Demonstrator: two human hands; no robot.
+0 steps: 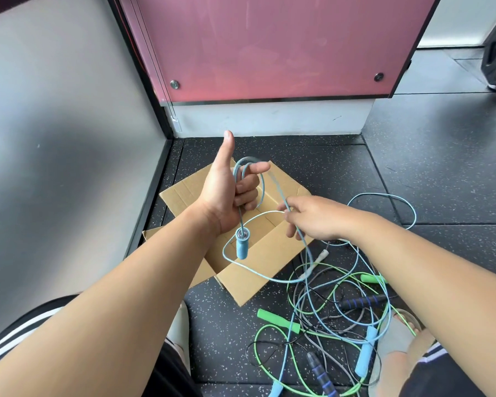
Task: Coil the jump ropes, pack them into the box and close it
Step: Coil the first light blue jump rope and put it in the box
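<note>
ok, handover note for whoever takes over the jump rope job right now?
Left hand: grips the first loops of the light blue rope, one handle hanging below.
Right hand: pinches the same cord further along.
Box: open on the floor; no rope visibly inside.
Pile of ropes: tangled on the floor to the right, uncoiled.
Done: first coil barely begun. Left: finish it, coil the others, pack, close.
</note>
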